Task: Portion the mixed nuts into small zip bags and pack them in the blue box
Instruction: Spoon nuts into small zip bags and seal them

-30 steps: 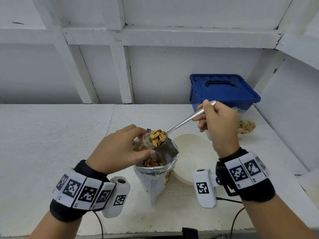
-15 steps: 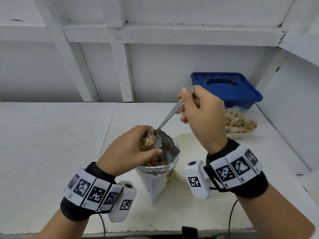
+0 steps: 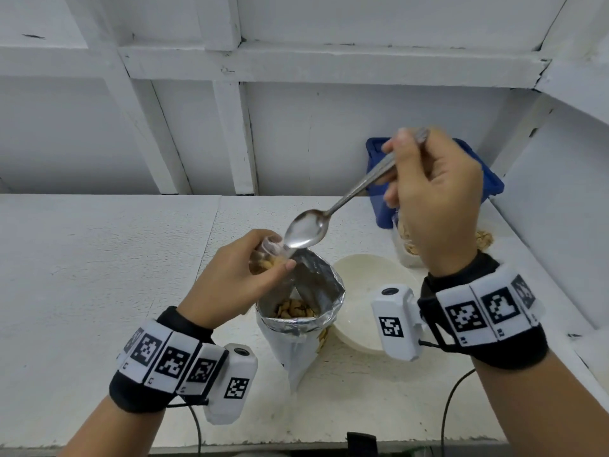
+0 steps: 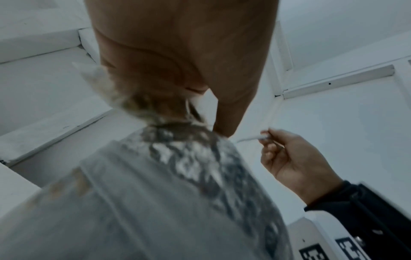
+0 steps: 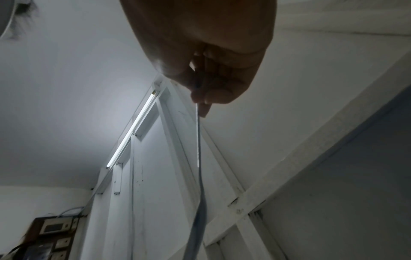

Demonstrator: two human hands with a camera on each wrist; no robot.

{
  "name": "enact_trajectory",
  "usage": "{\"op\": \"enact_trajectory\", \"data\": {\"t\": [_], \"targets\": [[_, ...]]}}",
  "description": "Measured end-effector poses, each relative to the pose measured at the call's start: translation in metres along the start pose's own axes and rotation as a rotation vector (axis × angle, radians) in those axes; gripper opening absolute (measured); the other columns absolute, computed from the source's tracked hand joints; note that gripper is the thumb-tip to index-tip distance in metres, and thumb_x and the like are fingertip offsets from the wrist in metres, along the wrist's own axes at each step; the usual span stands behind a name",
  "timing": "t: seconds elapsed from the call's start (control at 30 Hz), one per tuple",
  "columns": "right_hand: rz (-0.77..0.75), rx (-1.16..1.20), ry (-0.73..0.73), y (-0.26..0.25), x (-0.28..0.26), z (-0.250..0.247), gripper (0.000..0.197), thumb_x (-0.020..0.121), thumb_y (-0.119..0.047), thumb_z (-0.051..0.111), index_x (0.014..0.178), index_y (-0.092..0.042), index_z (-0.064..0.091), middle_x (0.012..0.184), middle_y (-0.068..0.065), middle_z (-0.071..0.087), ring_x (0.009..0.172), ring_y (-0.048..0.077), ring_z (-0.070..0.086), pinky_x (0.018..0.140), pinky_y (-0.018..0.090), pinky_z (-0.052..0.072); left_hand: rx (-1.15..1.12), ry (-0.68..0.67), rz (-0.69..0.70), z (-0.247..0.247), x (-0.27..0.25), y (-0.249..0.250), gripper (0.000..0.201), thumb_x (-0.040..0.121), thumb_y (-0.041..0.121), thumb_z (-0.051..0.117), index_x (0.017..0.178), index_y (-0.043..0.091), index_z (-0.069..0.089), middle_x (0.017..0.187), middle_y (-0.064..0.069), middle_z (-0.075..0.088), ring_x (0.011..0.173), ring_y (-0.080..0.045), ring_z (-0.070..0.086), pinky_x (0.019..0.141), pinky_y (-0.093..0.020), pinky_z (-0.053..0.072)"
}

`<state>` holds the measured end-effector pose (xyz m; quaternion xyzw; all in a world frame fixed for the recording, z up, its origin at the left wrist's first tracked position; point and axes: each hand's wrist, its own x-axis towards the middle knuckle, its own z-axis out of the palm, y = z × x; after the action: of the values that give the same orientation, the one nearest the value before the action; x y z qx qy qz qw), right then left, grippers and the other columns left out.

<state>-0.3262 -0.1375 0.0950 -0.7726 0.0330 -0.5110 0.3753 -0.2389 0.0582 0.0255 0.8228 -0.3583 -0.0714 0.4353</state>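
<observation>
My left hand (image 3: 237,278) grips a small clear zip bag (image 3: 265,257) with nuts in it, held over the open foil nut pouch (image 3: 306,311) that stands on the table. My right hand (image 3: 431,206) pinches the handle of a metal spoon (image 3: 333,212); its empty bowl hangs just above the zip bag's mouth. The blue box (image 3: 377,192), lid on, stands at the back right, mostly hidden behind my right hand. In the left wrist view the small zip bag (image 4: 124,98) shows blurred under my left hand's fingers (image 4: 227,109), above the nut pouch (image 4: 155,193).
A white bowl (image 3: 362,291) sits to the right of the pouch. Filled bags of nuts (image 3: 481,239) lie in front of the blue box. White table (image 3: 99,275) spreads to the left; a wall with beams rises behind, and a side wall stands close on the right.
The spoon carried nuts to the small bag, tipped them in, and has now lifted out empty. My right hand rose and moved toward the back. My left hand kept holding the bag.
</observation>
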Motion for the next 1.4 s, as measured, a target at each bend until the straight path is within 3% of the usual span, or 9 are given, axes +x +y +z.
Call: {"op": "enact_trajectory", "data": {"t": [0.13, 0.33, 0.43, 0.53, 0.67, 0.83, 0.97, 1.2, 1.4], "targets": [[0.027, -0.050, -0.004, 0.008, -0.007, -0.007, 0.021, 0.096, -0.023, 0.043, 0.086, -0.012, 0.057, 0.057, 0.007, 0.055, 0.047, 0.018, 0.050, 0.048, 0.037, 0.044, -0.029, 0.027, -0.019, -0.006, 0.002, -0.003, 0.031, 0.081, 0.033, 0.066, 0.108, 0.021, 0.056, 0.085, 0.006, 0.064, 0.053, 0.009, 0.057, 0.039, -0.011, 0.039], [0.073, -0.120, -0.533, 0.025, -0.055, 0.019, 0.028, 0.093, -0.033, 0.048, 0.096, -0.012, 0.067, 0.073, 0.001, 0.068, 0.060, 0.009, 0.060, 0.054, 0.023, 0.050, -0.006, 0.012, -0.036, -0.006, 0.002, -0.008, 0.033, 0.076, 0.050, 0.061, 0.102, 0.029, 0.059, 0.082, 0.010, 0.067, 0.041, -0.022, 0.059, 0.038, -0.034, 0.048], [0.051, -0.227, -0.668, 0.038, -0.074, 0.033, 0.039, 0.090, -0.044, 0.039, 0.098, -0.020, 0.069, 0.077, -0.002, 0.071, 0.065, 0.011, 0.064, 0.060, 0.031, 0.054, 0.040, 0.023, -0.024, -0.004, 0.003, -0.009, 0.033, 0.078, 0.056, 0.060, 0.100, 0.031, 0.059, 0.083, 0.014, 0.067, 0.045, -0.009, 0.059, 0.041, -0.029, 0.047], [0.027, -0.287, -0.717, 0.042, -0.083, 0.038, 0.035, 0.089, -0.043, 0.042, 0.094, -0.024, 0.071, 0.075, -0.002, 0.072, 0.066, 0.016, 0.065, 0.059, 0.037, 0.052, 0.092, 0.018, -0.021, -0.001, 0.003, -0.008, 0.026, 0.082, 0.042, 0.065, 0.103, 0.026, 0.060, 0.081, 0.015, 0.066, 0.046, 0.005, 0.056, 0.045, -0.013, 0.042], [0.096, -0.324, -0.802, 0.042, -0.081, 0.041, 0.040, 0.086, -0.044, 0.038, 0.095, -0.023, 0.071, 0.078, 0.000, 0.072, 0.071, 0.019, 0.064, 0.064, 0.037, 0.050, 0.188, 0.023, -0.018, 0.005, 0.002, -0.009, 0.024, 0.082, 0.041, 0.064, 0.102, 0.027, 0.060, 0.072, 0.020, 0.060, 0.054, 0.019, 0.051, 0.048, -0.013, 0.037], [0.187, -0.325, -0.824, 0.043, -0.078, 0.044, 0.031, 0.094, -0.036, 0.048, 0.087, -0.014, 0.069, 0.075, 0.004, 0.069, 0.071, 0.020, 0.061, 0.063, 0.037, 0.048, 0.227, 0.065, 0.026, 0.013, 0.005, -0.017, 0.055, 0.071, 0.068, 0.043, 0.102, 0.026, 0.061, 0.070, 0.018, 0.060, 0.060, 0.005, 0.054, 0.055, -0.013, 0.039], [0.279, -0.277, -0.773, 0.046, -0.077, 0.044, 0.029, 0.094, -0.032, 0.051, 0.083, -0.010, 0.067, 0.071, 0.005, 0.067, 0.069, 0.020, 0.060, 0.066, 0.041, 0.049, 0.203, 0.092, 0.042, 0.016, 0.006, -0.020, 0.058, 0.069, 0.069, 0.038, 0.098, 0.024, 0.061, 0.075, 0.009, 0.066, 0.068, -0.008, 0.059, 0.060, -0.026, 0.046], [0.428, -0.127, -0.651, 0.039, -0.075, 0.043, 0.025, 0.094, -0.025, 0.051, 0.071, -0.025, 0.060, 0.062, 0.000, 0.064, 0.064, 0.014, 0.061, 0.067, 0.034, 0.051, 0.207, 0.090, 0.061, 0.016, 0.007, -0.019, 0.058, 0.071, 0.068, 0.040, 0.098, 0.022, 0.061, 0.069, 0.012, 0.062, 0.065, 0.001, 0.056, 0.055, -0.020, 0.042], [0.469, -0.092, -0.511, 0.040, -0.072, 0.038, 0.024, 0.095, -0.024, 0.050, 0.075, -0.019, 0.063, 0.062, -0.002, 0.062, 0.061, 0.010, 0.059, 0.061, 0.022, 0.046, 0.198, 0.083, 0.058, 0.013, 0.004, -0.016, 0.056, 0.072, 0.067, 0.044, 0.101, 0.022, 0.061, 0.070, 0.019, 0.058, 0.066, 0.001, 0.057, 0.056, -0.020, 0.044]]}}
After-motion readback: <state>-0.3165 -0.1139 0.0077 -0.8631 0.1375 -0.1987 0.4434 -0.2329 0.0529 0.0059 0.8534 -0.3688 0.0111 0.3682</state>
